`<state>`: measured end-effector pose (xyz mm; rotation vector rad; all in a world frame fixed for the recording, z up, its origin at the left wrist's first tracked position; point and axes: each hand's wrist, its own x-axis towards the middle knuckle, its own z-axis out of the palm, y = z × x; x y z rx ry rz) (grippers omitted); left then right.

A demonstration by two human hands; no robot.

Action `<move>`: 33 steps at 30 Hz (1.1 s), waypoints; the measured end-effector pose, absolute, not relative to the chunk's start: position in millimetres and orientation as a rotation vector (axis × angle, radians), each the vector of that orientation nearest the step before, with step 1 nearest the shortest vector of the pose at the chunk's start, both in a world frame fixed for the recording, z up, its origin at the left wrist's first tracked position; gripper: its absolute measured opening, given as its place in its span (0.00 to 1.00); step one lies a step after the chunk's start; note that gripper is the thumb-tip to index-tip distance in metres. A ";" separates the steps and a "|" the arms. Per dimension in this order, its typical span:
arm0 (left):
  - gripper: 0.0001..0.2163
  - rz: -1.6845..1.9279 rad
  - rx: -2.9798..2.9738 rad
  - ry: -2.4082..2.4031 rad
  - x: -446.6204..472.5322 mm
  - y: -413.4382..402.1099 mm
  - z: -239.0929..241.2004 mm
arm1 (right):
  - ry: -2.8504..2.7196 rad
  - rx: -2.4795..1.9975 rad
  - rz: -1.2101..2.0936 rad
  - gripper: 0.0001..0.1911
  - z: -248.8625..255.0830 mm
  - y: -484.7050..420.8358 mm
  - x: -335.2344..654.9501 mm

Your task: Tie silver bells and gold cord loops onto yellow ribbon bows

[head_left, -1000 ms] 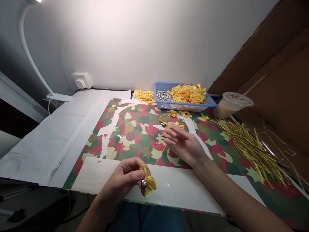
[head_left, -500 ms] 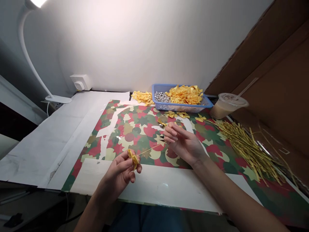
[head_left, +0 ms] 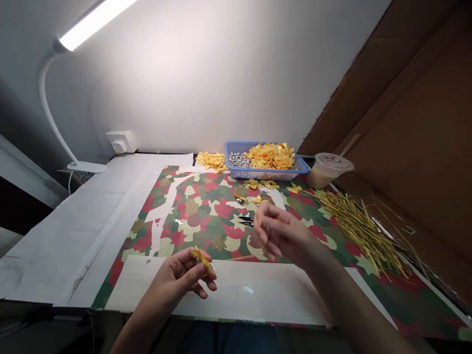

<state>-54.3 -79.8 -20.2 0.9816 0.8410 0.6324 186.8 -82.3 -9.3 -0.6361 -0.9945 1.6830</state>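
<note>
My left hand [head_left: 186, 275] is closed on a small yellow ribbon bow [head_left: 201, 258], pinched between thumb and fingertips above the white strip at the table's near edge. My right hand [head_left: 280, 233] hovers over the patterned mat [head_left: 206, 206] with its fingers curled together; a thin gold wire seems to run from it, but I cannot make it out clearly. Small black snips [head_left: 245, 220] lie on the mat just left of my right hand. Several finished yellow bows [head_left: 258, 186] lie farther back on the mat.
A blue basket [head_left: 263, 172] at the back holds silver bells and yellow ribbon pieces, with a yellow pile [head_left: 211, 160] to its left. A lidded drink cup [head_left: 326, 169] stands right of it. Gold twist ties [head_left: 354, 223] are heaped at right. A desk lamp [head_left: 70, 98] arches at left.
My left hand turned the bow and lifted it from the table edge toward the mat. My right hand drew nearer and its fingers curled. The view tilted upward.
</note>
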 end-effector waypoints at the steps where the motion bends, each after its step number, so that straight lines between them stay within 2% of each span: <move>1: 0.13 0.617 1.003 0.832 -54.4 -80.5 -19.9 | -1.058 -0.648 1.709 0.11 -8.9 -89.9 186.7; 9: 0.11 0.593 1.162 0.842 -47.5 -88.0 -13.8 | -1.217 -0.942 1.720 0.11 5.4 -140.3 179.7; 13: 0.10 0.559 1.146 0.754 -43.7 -88.9 -12.9 | -1.305 -0.864 1.680 0.09 6.0 -136.9 174.4; 17: 0.18 0.401 1.068 0.512 -40.6 -83.3 -14.6 | -1.466 -0.663 1.688 0.03 -5.1 -121.2 168.3; 21: 0.23 0.305 1.000 0.346 -38.1 -75.9 -17.5 | -1.449 -0.445 1.758 0.03 -14.1 -110.1 159.3; 28: 0.30 0.317 1.005 0.353 -39.0 -68.8 -25.1 | -1.219 -0.534 1.700 0.04 -14.1 -111.7 152.0; 31: 0.27 0.392 1.117 0.496 -41.9 -68.9 -22.6 | -1.178 -0.696 1.657 0.05 -10.4 -114.9 153.2; 33: 0.23 0.580 1.259 0.679 -44.2 -71.2 -19.5 | -1.145 -0.831 1.625 0.07 -7.1 -116.3 154.0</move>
